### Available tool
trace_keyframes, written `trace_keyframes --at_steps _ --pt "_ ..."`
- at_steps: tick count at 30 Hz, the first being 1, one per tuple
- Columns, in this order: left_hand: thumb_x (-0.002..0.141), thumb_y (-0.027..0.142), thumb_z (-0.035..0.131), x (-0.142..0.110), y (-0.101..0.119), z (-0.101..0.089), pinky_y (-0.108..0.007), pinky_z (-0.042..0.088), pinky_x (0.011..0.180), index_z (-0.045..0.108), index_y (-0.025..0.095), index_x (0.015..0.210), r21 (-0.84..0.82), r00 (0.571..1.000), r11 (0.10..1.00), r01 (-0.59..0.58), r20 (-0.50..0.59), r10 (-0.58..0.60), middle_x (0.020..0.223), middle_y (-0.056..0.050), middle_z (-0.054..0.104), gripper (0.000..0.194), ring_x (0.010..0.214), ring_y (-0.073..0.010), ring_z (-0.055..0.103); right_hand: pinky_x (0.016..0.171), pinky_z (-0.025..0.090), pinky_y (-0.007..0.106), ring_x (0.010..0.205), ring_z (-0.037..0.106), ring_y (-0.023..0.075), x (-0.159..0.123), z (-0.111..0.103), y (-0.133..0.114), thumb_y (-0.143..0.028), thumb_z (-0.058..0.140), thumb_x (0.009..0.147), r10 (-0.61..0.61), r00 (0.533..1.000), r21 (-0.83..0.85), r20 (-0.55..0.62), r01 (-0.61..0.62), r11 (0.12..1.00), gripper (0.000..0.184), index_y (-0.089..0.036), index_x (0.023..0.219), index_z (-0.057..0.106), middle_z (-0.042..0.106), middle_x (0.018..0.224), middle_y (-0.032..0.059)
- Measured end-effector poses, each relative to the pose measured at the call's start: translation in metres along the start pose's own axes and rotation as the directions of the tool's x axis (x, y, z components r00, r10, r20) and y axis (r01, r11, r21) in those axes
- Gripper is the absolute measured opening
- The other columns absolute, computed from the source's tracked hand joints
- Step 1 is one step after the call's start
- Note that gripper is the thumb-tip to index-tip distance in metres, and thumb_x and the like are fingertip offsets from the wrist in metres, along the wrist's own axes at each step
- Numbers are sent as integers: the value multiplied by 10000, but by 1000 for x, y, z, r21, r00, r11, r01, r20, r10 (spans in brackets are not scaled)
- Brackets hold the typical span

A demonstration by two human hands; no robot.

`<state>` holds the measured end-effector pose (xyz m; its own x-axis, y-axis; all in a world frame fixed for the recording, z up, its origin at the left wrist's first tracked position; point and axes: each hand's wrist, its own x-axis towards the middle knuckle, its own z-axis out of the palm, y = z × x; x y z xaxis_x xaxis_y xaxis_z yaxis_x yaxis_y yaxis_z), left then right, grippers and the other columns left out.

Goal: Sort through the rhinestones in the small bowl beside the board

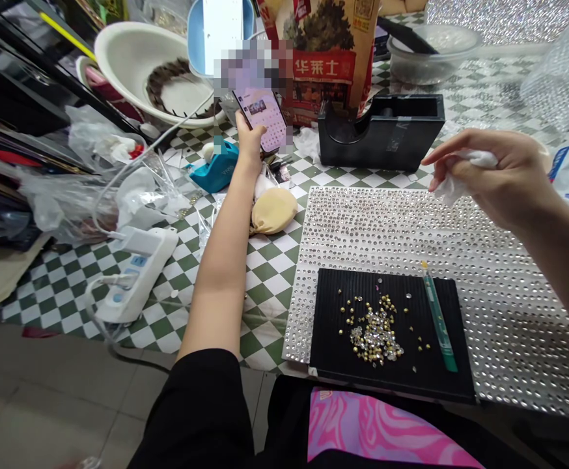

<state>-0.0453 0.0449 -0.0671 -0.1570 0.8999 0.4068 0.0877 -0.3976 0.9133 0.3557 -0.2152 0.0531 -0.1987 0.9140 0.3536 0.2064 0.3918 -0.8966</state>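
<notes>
My left hand (pixel 251 140) reaches far forward and grips a smartphone (pixel 265 124), its lit screen facing me with the thumb on it. Crumpled in my right hand (pixel 504 172) is a white tissue (pixel 465 170), held above the sheet of rhinestones (pixel 387 221). Closer to me, a black ridged tray (pixel 333 352) lies on that sheet. Loose rhinestones (pixel 379 332), gold-backed and clear, are heaped on the tray. A green pen-like tool (pixel 439 319) with a yellow tip rests along the tray's right side.
A black tape dispenser (pixel 387 137) stands behind the sheet, with a paper bag (pixel 328 58) beyond it. Left of the sheet are a beige round pouch (pixel 273 211), a teal tape dispenser (pixel 216 166) and a white power strip (pixel 138 277) with cables. A white basin (pixel 123 58) sits back left.
</notes>
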Motion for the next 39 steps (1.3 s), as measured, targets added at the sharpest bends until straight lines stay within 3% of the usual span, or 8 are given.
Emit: trace_keyframes --at_steps 3,19,23,28,32,35,37,39 --pt "652 689 744 -1 2 -2 -407 498 1098 445 332 1154 109 1000 994 -4 29 1 1262 12 637 685 1213 -231 566 557 415 220 655 593 86 0 -1 2 -179 722 859 -7 1000 -55 -20 6 998 121 -194 952 798 665 754 4" --pt "1114 535 526 -3 19 6 -324 392 1171 345 216 1380 379 997 922 76 -15 -76 1444 -37 551 453 1370 -116 478 522 395 188 610 548 59 0 -2 1 -180 680 827 6 1000 -146 7 -5 989 184 -198 986 771 611 763 -7" --pt "1133 282 661 -4 29 15 -292 375 1160 344 160 1384 439 986 888 136 -152 -76 1488 -75 514 422 1397 -109 465 528 434 192 601 567 68 0 -2 -1 -130 617 787 24 1000 -135 -3 -24 991 196 -180 937 734 583 739 -3" --pt "1036 147 828 -6 42 24 -290 298 1162 323 116 1420 512 975 847 139 -222 -26 1543 -153 432 635 1416 -120 438 533 436 193 622 591 80 1 -3 0 -136 640 813 22 999 -160 -31 -26 987 157 -171 939 727 581 724 1" --pt "1051 308 849 -3 48 31 -401 179 1190 436 77 1383 593 967 772 230 -232 -109 1534 -183 450 579 1599 -250 77 534 431 220 622 591 97 1 -3 4 -181 659 863 17 999 -160 -45 -24 987 107 -177 952 719 571 669 -8" --pt "1157 501 648 3 43 34 -465 136 1161 490 39 1341 580 964 775 251 -226 -143 1410 -208 557 522 1588 -231 -171 547 442 234 615 587 97 2 -3 5 -229 674 890 12 999 -133 -38 -17 991 94 -181 959 715 568 655 -14" --pt "1197 535 515 9 35 32 -456 142 1178 444 29 1402 542 961 803 249 -244 -133 1503 -221 486 550 1594 -198 -143 541 442 232 601 585 93 2 -4 6 -251 691 884 13 999 -125 -39 -18 992 100 -179 950 711 584 663 -14" --pt "1210 531 440 16 26 28 -400 168 1240 357 47 1496 492 949 830 262 -289 -128 1637 -188 330 568 1606 -177 41 529 435 232 593 589 95 3 -5 6 -247 694 870 21 999 -118 -37 -26 993 104 -173 941 711 608 676 -6"
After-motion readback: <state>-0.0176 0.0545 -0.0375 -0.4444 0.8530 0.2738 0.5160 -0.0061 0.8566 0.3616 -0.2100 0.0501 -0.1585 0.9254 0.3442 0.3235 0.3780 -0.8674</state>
